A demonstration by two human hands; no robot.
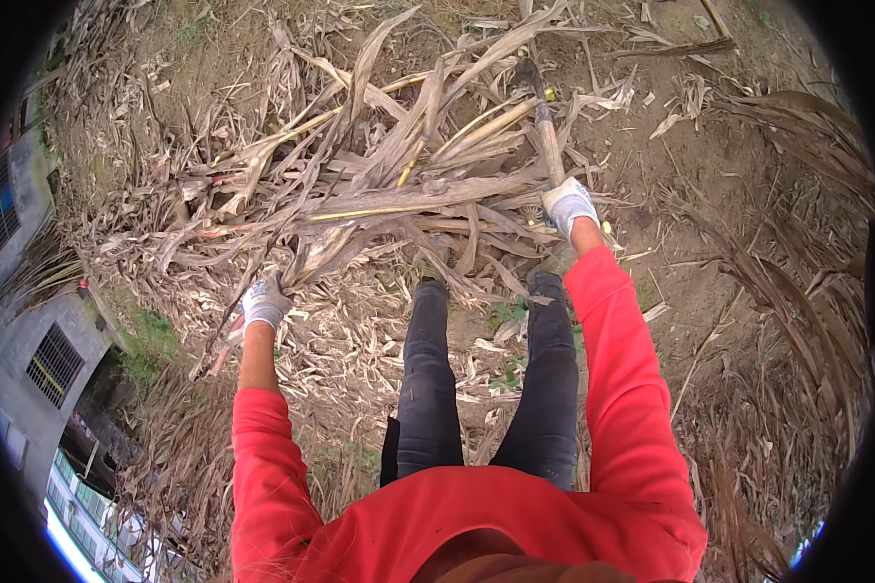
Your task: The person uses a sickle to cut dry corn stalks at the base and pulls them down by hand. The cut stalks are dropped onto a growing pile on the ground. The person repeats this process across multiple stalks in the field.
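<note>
My right hand (570, 202), in a whitish knit work glove, grips the wooden handle of a sickle-like tool (549, 142). Its dark metal head lies at the far end, beside the cut ends of some stalks. My left hand (266, 297), gloved alike, is closed on dry maize stalks and leaves (321, 255) at the near left of a heap. The heap of dry maize stalks (423, 193) lies across the ground ahead of my feet, with several yellowish stems showing among the brown leaves. The blade's exact shape is hard to make out.
Standing dry plants (795, 284) are on the right. Leaf litter (357, 342) covers the soil around my legs (430, 379). A grey building with barred windows (55, 364) stands at the far left, beside a patch of green grass (149, 346).
</note>
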